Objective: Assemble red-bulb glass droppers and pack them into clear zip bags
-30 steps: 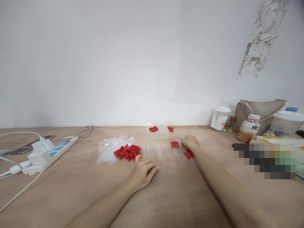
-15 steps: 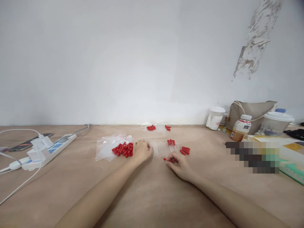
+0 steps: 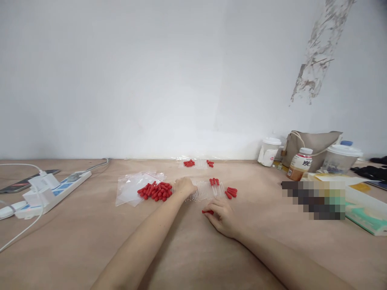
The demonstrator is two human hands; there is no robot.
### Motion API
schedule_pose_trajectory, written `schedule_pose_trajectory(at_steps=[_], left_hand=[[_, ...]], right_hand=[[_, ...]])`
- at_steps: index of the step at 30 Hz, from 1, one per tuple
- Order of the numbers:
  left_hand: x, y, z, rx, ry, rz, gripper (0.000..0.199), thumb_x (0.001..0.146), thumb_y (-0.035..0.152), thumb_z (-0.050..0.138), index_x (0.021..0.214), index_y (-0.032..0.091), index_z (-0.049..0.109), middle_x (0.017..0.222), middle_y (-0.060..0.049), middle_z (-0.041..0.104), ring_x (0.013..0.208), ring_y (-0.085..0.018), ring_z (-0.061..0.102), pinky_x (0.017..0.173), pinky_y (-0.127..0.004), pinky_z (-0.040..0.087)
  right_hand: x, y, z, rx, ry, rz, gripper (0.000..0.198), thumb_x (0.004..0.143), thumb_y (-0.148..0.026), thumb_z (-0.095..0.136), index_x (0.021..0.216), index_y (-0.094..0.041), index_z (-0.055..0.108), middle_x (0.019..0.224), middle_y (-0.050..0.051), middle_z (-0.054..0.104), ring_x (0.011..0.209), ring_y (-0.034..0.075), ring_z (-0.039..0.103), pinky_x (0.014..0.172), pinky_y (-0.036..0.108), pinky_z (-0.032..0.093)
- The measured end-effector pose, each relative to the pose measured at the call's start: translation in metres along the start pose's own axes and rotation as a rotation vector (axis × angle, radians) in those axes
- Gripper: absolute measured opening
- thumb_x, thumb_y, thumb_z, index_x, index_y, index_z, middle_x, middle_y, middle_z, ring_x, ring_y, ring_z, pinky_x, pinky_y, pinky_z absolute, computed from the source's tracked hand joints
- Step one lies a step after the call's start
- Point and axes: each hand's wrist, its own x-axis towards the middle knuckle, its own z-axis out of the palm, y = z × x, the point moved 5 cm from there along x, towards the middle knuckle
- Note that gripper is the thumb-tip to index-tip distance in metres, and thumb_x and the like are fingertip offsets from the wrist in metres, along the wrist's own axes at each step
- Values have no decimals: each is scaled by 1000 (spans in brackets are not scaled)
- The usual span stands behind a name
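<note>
My right hand (image 3: 222,216) is closed on a red rubber dropper bulb (image 3: 207,212), whose end sticks out past the fingertips to the left. My left hand (image 3: 185,187) lies over the left end of a row of thin clear dropper tubes (image 3: 201,192); its fingers are hidden behind the hand. At the row's right end, 3 tubes carry red bulbs (image 3: 214,181) on their far ends. Several loose red bulbs (image 3: 231,192) rest just right of the row. Left of my left hand is a pile of red bulbs (image 3: 155,191), partly beside clear plastic bags (image 3: 128,188).
Near the wall lies clear packaging with more red bulbs (image 3: 189,163). To the left are a power strip (image 3: 68,192) with chargers and a phone (image 3: 27,182). A paper cup (image 3: 269,152), a drink bottle (image 3: 300,164), a grey bag (image 3: 311,145) and a lidded tub (image 3: 341,158) stand at right.
My left hand has shifted right, away from the red pile and over the tubes. My right hand has drawn slightly toward me with the bulb. The view has turned a little right.
</note>
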Motion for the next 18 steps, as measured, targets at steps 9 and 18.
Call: schedule_pose_trajectory(at_steps=[9, 18], left_hand=[[-6, 8, -11, -27, 21, 97, 19, 78, 31, 58, 84, 14, 61, 87, -10, 62, 87, -26, 57, 78, -42, 40], [-77, -27, -16, -129, 197, 761, 15, 85, 29, 46, 78, 19, 55, 85, -3, 59, 88, -18, 51, 85, -31, 35]], right_hand=[[0, 7, 1, 69, 28, 37, 17, 82, -18, 42, 91, -21, 56, 83, 5, 58, 78, 16, 53, 70, 30, 42], [3, 12, 3, 64, 55, 104, 23, 83, -17, 39, 98, -22, 56, 86, 5, 53, 79, 16, 52, 71, 31, 45]])
